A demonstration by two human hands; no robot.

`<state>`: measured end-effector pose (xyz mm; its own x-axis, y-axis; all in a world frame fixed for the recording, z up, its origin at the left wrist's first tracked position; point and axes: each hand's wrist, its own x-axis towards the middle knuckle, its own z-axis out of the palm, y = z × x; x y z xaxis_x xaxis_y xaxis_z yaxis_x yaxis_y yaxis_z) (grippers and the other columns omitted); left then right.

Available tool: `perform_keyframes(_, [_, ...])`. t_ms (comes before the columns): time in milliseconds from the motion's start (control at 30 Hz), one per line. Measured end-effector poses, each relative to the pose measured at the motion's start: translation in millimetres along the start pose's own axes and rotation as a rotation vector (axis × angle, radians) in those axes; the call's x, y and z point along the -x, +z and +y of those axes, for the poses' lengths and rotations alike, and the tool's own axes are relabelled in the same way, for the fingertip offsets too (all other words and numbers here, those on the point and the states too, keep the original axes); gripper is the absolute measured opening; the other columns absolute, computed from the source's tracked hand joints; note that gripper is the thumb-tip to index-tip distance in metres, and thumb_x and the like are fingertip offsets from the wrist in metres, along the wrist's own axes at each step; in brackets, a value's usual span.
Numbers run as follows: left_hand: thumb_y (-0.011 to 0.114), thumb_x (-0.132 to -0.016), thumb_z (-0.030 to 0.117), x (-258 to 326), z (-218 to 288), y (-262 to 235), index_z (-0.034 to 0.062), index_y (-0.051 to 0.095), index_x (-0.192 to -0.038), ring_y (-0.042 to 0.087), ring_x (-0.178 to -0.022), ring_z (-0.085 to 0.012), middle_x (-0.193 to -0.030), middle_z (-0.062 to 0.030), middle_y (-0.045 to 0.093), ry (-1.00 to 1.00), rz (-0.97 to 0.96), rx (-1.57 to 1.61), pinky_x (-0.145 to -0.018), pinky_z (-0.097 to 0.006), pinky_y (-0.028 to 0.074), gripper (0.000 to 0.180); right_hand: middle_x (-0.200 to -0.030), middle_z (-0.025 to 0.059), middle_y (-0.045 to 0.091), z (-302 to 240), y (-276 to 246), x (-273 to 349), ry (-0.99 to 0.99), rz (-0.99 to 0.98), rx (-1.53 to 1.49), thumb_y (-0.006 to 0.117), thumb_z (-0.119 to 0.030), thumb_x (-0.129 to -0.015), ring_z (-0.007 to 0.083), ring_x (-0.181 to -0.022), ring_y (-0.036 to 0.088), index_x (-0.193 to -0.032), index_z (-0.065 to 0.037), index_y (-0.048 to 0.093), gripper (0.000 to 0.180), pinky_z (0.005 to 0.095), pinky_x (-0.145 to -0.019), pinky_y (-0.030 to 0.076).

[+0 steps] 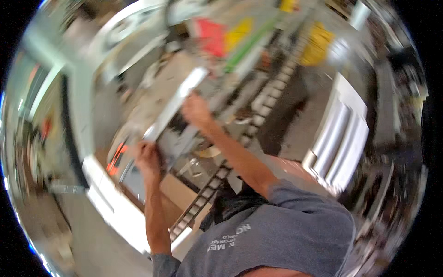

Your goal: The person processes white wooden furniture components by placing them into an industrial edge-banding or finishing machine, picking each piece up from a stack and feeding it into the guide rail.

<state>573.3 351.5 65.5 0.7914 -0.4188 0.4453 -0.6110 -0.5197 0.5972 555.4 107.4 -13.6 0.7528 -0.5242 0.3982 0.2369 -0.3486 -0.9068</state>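
Note:
Motion smears the picture. A long, narrow silver-white strip [173, 105], which looks like metal, slants from lower left to upper right in front of me. My left hand [148, 156] is closed at its lower end, fingers curled in. Nearer the upper end, my right hand [196, 110] is closed on the strip's right side, the fingertips against its edge. Beneath the strip lies a grey surface, partly hidden by my arms. Beside my left hand, an orange-red item [116, 158] shows as a blur.
A roller track [210, 188] runs diagonally past my right arm. Brown cardboard [177, 196] lies between my forearms. White ribbed panels [339, 138] stand at right. Red [210, 37], yellow [317, 44] and green [251, 46] items lie at the far side; a white frame [117, 210] is at left.

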Motion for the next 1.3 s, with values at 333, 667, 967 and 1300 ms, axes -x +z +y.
perform_keyframes(333, [0.067, -0.087, 0.002, -54, 20, 72, -0.0052, 0.068, -0.092, 0.060, -0.076, -0.0241, -0.092, -0.0123, 0.060, 0.308, 0.020, -0.096, -0.066, -0.034, 0.050, 0.009, -0.099, 0.0149, 0.063, -116, -208, 132, -0.022, 0.390, 0.548, 0.067, -0.015, -0.086, 0.0295, -0.089, 0.059, -0.123, -0.003, 0.058, 0.039, 0.0407, -0.078, 0.049])
perform_keyframes(667, [0.068, -0.085, 0.006, -54, 76, 103, -0.0033, 0.070, -0.096, 0.063, -0.084, -0.0276, -0.102, -0.0150, 0.064, 0.275, -0.072, -0.010, -0.069, -0.036, 0.053, 0.014, -0.136, 0.0276, 0.042, -23, -409, 254, 0.953, 0.256, 1.526, 0.070, -0.039, -0.082, 0.0379, -0.133, 0.033, -0.136, 0.010, 0.038, 0.080, 0.0514, -0.107, 0.032])
perform_keyframes(967, [0.067, -0.083, -0.003, -25, 108, 68, 0.0018, 0.070, -0.101, 0.064, -0.091, -0.0238, -0.104, -0.0128, 0.066, 0.235, -0.100, 0.015, -0.063, -0.030, 0.051, 0.019, -0.139, 0.0230, 0.041, -37, -351, 273, 0.909, 0.438, 1.268, 0.060, -0.019, -0.080, 0.0411, -0.127, 0.039, -0.131, -0.002, 0.049, 0.054, 0.0583, -0.099, 0.035])
perform_keyframes(1300, [0.072, -0.084, 0.026, 52, 224, 85, -0.0058, 0.059, -0.119, 0.059, -0.105, -0.0377, -0.114, -0.0240, 0.061, 0.180, -0.474, 0.449, -0.091, -0.044, 0.047, 0.049, -0.119, 0.0212, 0.058, -123, -311, 235, 0.747, 0.933, -0.274, 0.071, -0.019, -0.084, 0.0248, -0.101, 0.059, -0.143, 0.012, 0.028, 0.079, 0.0354, -0.083, 0.050])
